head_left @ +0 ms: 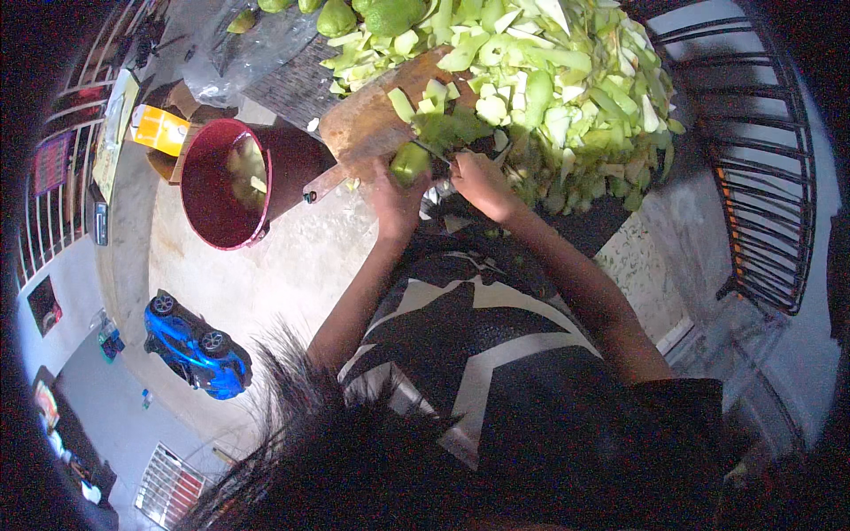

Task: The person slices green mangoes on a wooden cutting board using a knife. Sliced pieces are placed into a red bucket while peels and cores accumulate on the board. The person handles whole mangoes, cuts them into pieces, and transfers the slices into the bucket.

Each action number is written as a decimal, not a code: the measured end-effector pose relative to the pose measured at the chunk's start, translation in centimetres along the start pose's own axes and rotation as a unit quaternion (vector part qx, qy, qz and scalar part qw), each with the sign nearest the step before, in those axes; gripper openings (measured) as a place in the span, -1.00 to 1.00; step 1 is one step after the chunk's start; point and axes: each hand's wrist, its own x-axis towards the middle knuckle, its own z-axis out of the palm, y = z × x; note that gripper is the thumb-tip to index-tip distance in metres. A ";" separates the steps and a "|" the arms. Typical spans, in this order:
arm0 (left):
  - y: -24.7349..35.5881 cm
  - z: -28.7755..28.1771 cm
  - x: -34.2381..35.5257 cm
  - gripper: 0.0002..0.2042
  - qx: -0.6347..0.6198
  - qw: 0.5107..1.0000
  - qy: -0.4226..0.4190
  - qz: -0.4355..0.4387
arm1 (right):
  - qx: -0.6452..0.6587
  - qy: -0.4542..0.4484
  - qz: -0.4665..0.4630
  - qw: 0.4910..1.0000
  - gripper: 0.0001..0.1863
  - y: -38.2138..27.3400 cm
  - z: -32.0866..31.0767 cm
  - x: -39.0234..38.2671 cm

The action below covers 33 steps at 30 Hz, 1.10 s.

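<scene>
The left hand clamps a rounded green fruit by the near edge of a wooden board; the right hand grips a thin-bladed knife beside heaped, ragged slices.

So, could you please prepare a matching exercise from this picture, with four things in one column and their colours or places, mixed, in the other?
Things
1. bucket
2. knife
3. toy car
4. green piece

Colours or places
A. held in the left hand
B. blue
C. dark red
D. held in the right hand

Right pairs: 1-C, 2-D, 3-B, 4-A
</scene>
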 end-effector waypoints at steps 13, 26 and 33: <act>-0.3 -0.1 -0.2 -0.46 0.052 0.998 -0.013 0.015 | 0.036 -0.003 0.048 0.998 -0.76 1.0 -2.2 -1.3; -4.8 2.1 -0.1 -0.61 0.003 0.995 -0.047 0.086 | -0.054 0.012 -0.115 0.992 -0.79 -1.9 -5.1 -5.9; -6.2 2.8 0.0 -0.67 -0.201 0.977 -0.063 -0.035 | -0.104 0.004 -0.096 0.990 -0.78 -1.7 -4.4 -5.8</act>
